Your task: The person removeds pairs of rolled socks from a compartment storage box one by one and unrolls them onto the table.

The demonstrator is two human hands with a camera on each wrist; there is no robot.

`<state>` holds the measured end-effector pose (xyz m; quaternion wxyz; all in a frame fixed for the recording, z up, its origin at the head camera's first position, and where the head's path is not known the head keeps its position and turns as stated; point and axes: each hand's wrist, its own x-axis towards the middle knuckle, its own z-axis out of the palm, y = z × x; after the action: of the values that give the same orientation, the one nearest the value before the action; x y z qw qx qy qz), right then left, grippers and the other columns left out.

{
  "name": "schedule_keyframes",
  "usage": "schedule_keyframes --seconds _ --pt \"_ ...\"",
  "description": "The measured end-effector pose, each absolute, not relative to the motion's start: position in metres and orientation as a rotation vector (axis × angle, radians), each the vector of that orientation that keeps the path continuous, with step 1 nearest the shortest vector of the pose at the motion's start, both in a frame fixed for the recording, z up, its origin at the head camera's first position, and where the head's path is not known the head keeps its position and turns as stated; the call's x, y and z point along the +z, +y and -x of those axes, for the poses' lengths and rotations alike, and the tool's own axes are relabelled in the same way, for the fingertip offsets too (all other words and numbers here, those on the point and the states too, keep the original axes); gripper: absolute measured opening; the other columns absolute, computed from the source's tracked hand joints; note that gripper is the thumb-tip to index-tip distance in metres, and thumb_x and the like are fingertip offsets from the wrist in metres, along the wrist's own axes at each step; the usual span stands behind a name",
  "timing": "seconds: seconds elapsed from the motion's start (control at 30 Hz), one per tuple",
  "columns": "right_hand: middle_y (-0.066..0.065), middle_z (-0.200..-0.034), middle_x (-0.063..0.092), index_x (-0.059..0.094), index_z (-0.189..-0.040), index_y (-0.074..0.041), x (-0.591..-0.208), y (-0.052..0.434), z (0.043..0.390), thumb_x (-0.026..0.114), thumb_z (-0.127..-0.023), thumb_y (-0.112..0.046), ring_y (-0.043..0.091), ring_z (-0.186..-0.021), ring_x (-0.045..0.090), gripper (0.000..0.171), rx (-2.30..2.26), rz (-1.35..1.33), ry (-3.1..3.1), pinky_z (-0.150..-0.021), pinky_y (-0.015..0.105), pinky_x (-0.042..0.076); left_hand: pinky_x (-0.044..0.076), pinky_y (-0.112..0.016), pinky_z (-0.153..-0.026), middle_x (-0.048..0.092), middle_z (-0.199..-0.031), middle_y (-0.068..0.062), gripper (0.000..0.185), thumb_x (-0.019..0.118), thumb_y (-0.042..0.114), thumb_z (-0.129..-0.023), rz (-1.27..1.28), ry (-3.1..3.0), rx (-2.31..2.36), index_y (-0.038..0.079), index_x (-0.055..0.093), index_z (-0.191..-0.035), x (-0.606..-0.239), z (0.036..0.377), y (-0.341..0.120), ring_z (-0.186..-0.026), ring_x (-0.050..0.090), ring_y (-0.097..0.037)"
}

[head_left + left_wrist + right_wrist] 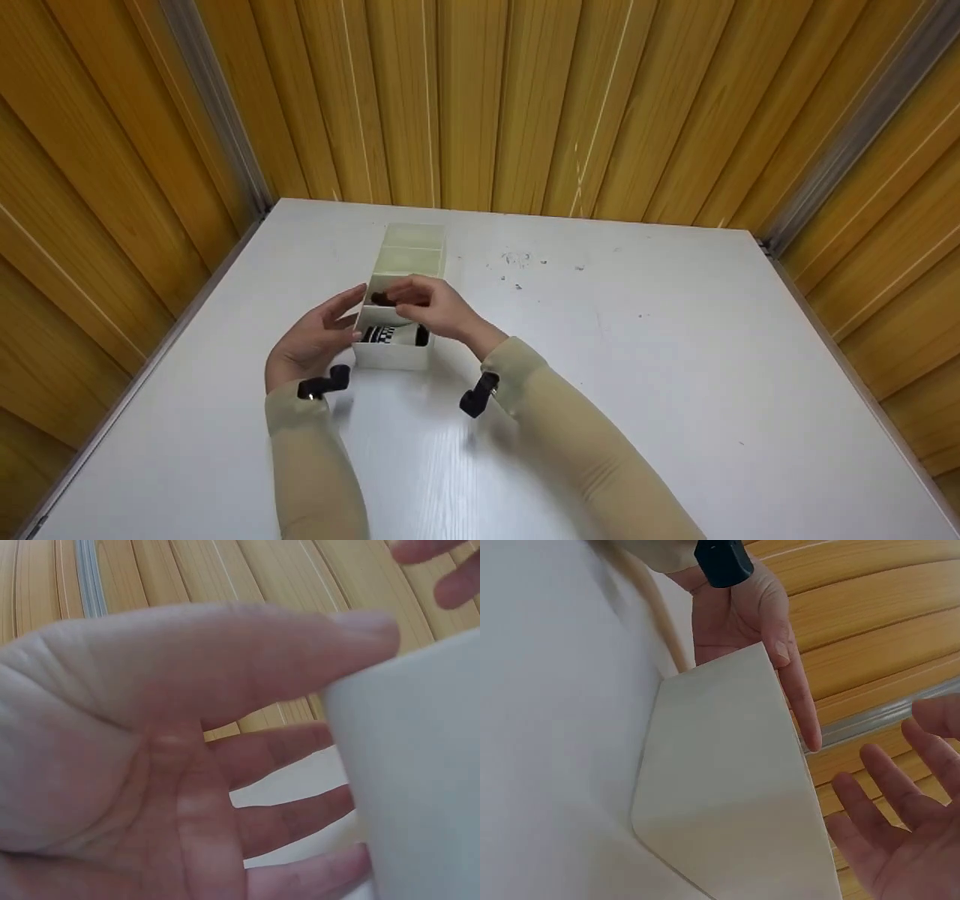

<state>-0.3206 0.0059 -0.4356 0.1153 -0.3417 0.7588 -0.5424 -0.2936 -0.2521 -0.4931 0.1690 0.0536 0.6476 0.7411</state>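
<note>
A long white box [391,357] with a row of compartments stands lengthwise on the table. A black-and-white checked cloth-like item [381,334] lies in its nearest compartment, beside something white and black. The compartment behind holds a dark brown item [381,298], partly covered by my right hand [444,309]. That hand hovers over the box, its fingers loosely spread with nothing between them in the right wrist view. My left hand [311,341] is at the box's left side. In the left wrist view its thumb lies at the rim and its extended fingers reach along the outer wall.
The box's two far compartments [409,260] look pale greenish. Small dark marks [517,286] dot the white table [637,375] right of the box. Yellow wood-look panels [465,105] wall in the back and both sides.
</note>
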Motion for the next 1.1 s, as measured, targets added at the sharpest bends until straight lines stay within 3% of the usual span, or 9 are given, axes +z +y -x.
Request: schedule_keyframes --seconds 0.23,0.53,0.67,0.83,0.97,1.1 --pt "0.012 -0.126 0.072 0.068 -0.128 -0.008 -0.431 -0.007 0.312 0.062 -0.097 -0.01 0.027 -0.116 0.069 0.032 -1.159 1.0 2.468 -0.098 0.036 0.057 0.014 -0.058 -0.129 0.037 -0.165 0.001 0.076 0.075 0.001 -0.09 -0.129 1.824 2.106 0.024 0.045 -0.156 -0.492 0.293 -0.253 -0.151 0.036 -0.028" --pt "0.006 -0.122 0.076 0.074 -0.121 -0.011 -0.431 -0.02 0.308 0.064 -0.098 -0.015 0.02 -0.115 0.07 0.026 -0.769 0.945 2.703 -0.099 0.035 0.056 0.01 -0.058 -0.129 0.029 -0.169 0.001 0.08 0.075 0.002 -0.09 -0.122 1.818 2.086 0.024 0.04 -0.159 -0.491 0.291 -0.253 -0.155 0.028 -0.028" --pt "0.0 -0.106 0.079 0.079 -0.109 -0.012 -0.436 -0.025 0.309 0.066 -0.099 -0.017 0.012 -0.091 0.071 0.018 -0.643 0.944 2.819 -0.084 0.029 0.057 0.008 -0.06 -0.129 0.033 -0.168 0.001 0.082 0.077 0.003 -0.089 -0.109 1.81 2.079 0.026 0.04 -0.159 -0.491 0.292 -0.252 -0.155 0.028 -0.028" --pt "-0.001 -0.083 0.077 0.08 -0.093 -0.011 -0.441 -0.03 0.31 0.076 -0.093 -0.02 0.009 -0.066 0.053 0.01 -0.548 0.932 2.898 -0.063 0.025 0.045 0.009 -0.06 -0.129 0.031 -0.169 0.003 0.082 0.076 0.002 -0.089 -0.119 1.806 2.08 0.025 0.04 -0.158 -0.492 0.293 -0.252 -0.155 0.027 -0.027" --pt "0.001 -0.082 0.078 0.081 -0.092 -0.01 -0.44 -0.034 0.31 0.081 -0.089 -0.023 0.012 -0.066 0.054 0.014 -0.479 0.918 2.895 -0.064 0.029 0.048 0.012 -0.059 -0.129 0.03 -0.169 0.0 0.081 0.073 -0.001 -0.09 -0.161 1.809 2.089 0.022 0.038 -0.16 -0.493 0.293 -0.253 -0.155 0.028 -0.029" --pt "0.002 -0.092 0.079 0.081 -0.098 -0.01 -0.437 -0.036 0.312 0.079 -0.091 -0.02 0.014 -0.074 0.059 0.013 -0.369 0.966 2.849 -0.077 0.033 0.055 0.012 -0.06 -0.129 0.031 -0.169 -0.002 0.08 0.071 -0.002 -0.092 -0.173 1.808 2.094 0.022 0.037 -0.16 -0.494 0.292 -0.254 -0.155 0.029 -0.028"
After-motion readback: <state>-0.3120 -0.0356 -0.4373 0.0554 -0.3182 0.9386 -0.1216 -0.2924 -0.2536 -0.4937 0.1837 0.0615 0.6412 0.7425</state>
